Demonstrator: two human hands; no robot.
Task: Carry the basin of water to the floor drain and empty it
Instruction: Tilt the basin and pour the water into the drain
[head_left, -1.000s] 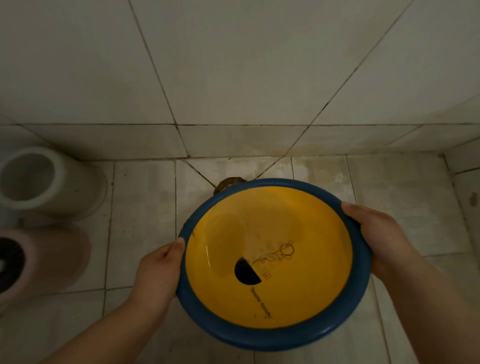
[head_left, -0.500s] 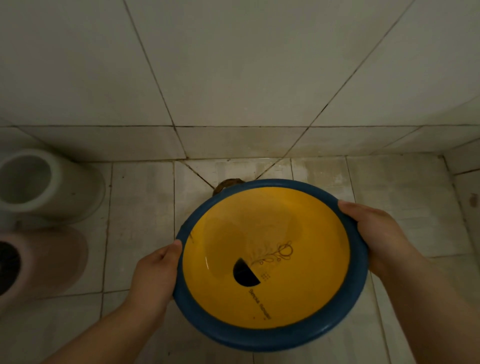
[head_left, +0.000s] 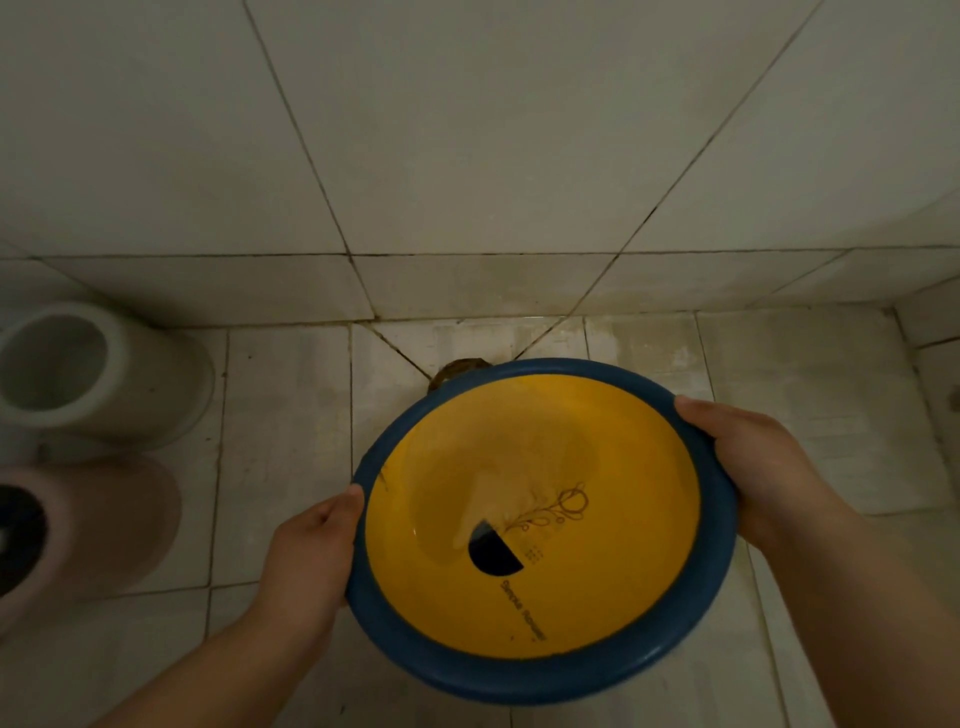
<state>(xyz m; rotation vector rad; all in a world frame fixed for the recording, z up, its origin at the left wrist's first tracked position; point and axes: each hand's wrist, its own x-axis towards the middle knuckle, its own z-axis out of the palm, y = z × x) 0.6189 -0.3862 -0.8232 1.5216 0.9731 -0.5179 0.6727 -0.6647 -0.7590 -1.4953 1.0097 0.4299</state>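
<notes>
A person stood in the corner of a tiled room and held a round basin (head_left: 540, 525) with both hands. The basin was yellow inside with a thick blue rim. The left hand (head_left: 306, 556) was clamped on the left side of the rim, thumb on top. The right hand (head_left: 748, 467) was clamped on the right side, far from the other hand. The basin was up in the air, not on the floor.

A little water (head_left: 498, 467) lay in the far part of the bowl, toward the wall. So the basin looked tipped away from the person. Just past its far edge, a brown bit of the floor drain (head_left: 457, 370) peeked out. The basin hid the rest of it.

What could have gone wrong? If the basin was tipped too fast, the water might have jumped over the drain and hit the wall, then splashed back on the person's feet. If one hand went lower than the other, the water might have run off the side and spread on the tiles. Wet tiles look slippery, so someone could have slid. The rim might have been wet too, and a hand could have lost its hold. A white tub (head_left: 78, 374) and a pink tub (head_left: 88, 525) stood to the left, well apart from the basin, so I thought they were safe from most splashes.
</notes>
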